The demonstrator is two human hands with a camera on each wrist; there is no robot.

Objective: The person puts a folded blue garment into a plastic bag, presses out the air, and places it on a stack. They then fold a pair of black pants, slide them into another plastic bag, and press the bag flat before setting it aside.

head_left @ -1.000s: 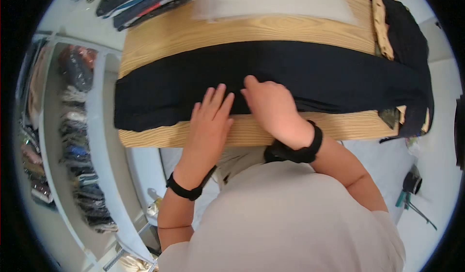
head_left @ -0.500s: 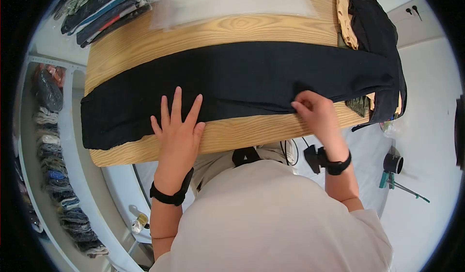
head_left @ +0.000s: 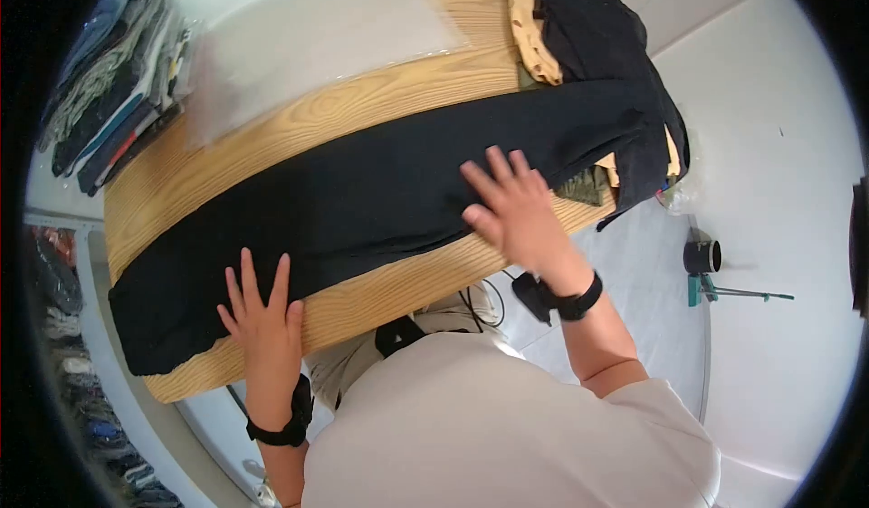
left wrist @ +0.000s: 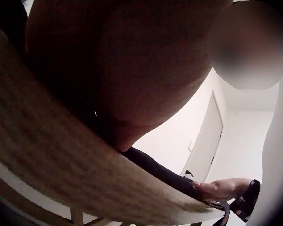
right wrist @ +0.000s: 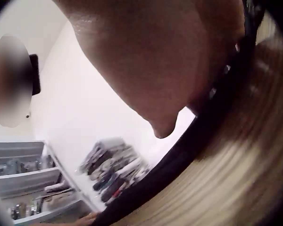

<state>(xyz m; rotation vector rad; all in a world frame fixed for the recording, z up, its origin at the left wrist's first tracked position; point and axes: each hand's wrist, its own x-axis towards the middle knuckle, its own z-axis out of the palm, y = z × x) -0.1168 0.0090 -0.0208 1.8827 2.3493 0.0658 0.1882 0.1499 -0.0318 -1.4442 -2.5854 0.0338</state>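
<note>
Left hand point(head_left: 262, 322), right hand point(head_left: 518, 211) flat, fingers spread, on black trousers point(head_left: 362, 191). Uneven push could bunch fabric, maybe drag it off table point(head_left: 389, 288).

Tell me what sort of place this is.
Probably a clothing storeroom or packing room: folded clothes stacked by the wooden table, shelves packed with bundles, and a black garment spread flat.
</note>
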